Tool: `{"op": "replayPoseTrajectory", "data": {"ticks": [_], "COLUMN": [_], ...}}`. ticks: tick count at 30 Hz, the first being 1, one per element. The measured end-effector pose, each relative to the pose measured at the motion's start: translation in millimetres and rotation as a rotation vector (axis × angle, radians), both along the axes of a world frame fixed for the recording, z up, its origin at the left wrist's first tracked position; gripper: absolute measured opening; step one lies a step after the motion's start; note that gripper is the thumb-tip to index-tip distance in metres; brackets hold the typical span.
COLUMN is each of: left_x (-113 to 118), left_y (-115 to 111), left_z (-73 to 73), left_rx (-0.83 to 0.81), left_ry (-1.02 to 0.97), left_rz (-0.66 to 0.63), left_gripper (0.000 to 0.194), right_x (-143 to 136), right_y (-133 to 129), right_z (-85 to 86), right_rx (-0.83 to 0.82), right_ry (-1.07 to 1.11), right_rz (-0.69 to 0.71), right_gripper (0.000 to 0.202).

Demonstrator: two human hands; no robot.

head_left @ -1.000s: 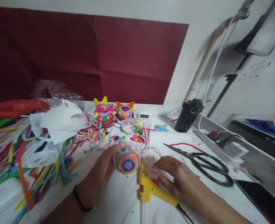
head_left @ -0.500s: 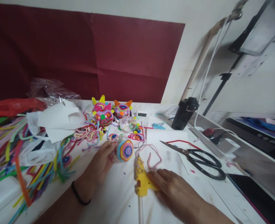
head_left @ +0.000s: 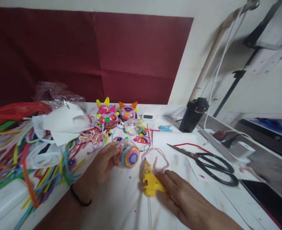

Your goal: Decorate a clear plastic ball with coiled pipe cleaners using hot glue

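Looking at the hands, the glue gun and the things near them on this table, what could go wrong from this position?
1. The right hand lies over the yellow glue gun, whose nozzle points toward the left hand; if hot, it might burn the fingers holding the coiled ball.
2. The pink pipe cleaner loops beside the nozzle and may catch glue.
3. The open scissors lie close to the right forearm.

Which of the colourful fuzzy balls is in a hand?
The striped spiral ball nearest the camera, held by the left hand. The eared ones sit untouched further back.
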State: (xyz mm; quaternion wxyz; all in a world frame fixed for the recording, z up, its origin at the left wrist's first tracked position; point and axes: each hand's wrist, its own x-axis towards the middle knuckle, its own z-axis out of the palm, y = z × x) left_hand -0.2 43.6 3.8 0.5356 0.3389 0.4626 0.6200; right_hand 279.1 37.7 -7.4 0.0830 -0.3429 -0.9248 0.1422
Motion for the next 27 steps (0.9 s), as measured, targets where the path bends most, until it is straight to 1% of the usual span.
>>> {"op": "replayPoseTrajectory", "data": {"ticks": [2,4,7,10,12,14,15,17,19,21,23,27], "left_x": [0.1,-0.2,-1.3,-2.7,-3.1,-2.7,-2.2,-0.5,1.1,2.0,1.9,0.8], "left_y": [-1.3,-3.1,-5.9,-7.4,-7.5,-7.1,-6.8,-6.2,-5.7,-5.5,-5.2,-3.4], "left_z": [2.1,4.1,5.9,5.9,5.2,4.4,4.1,3.9,4.0,4.0,3.1,-2.2], "left_rx": [0.007,0.012,0.008,0.001,0.004,0.011,0.016,0.025,0.037,0.052,0.061,0.046], "left_ry": [0.023,0.060,0.116,0.158,0.186,0.205,0.209,0.211,0.210,0.211,0.213,0.211], "left_rz": [0.007,0.001,-0.034,-0.066,-0.067,-0.063,-0.062,-0.060,-0.058,-0.054,-0.043,-0.019], "left_gripper": [0.039,0.037,0.033,0.040,0.041,0.040,0.039,0.038,0.037,0.035,0.033,0.035], "right_x": [-0.4,-2.1,-3.5,-2.0,-2.6,-8.0,-13.1,-27.3,-43.9,-58.7,-68.8,-74.9], "right_y": [-0.6,-1.1,-1.4,-1.5,-1.8,-1.5,-0.8,2.1,7.1,13.0,17.8,20.1], "right_z": [3.9,3.5,-3.4,-6.3,-0.5,10.4,16.3,25.3,28.1,24.7,18.6,11.4], "right_rx": [-0.047,-0.055,-0.015,0.063,0.157,0.255,0.303,0.318,0.376,0.458,0.507,0.532], "right_ry": [0.008,-0.009,-0.016,0.005,0.037,0.109,0.158,0.239,0.269,0.271,0.273,0.285], "right_rz": [-0.010,0.008,0.053,0.103,0.120,0.131,0.133,0.166,0.200,0.232,0.249,0.253], "right_gripper": [0.050,0.049,0.047,0.043,0.037,0.034,0.037,0.037,0.040,0.040,0.039,0.037]}}
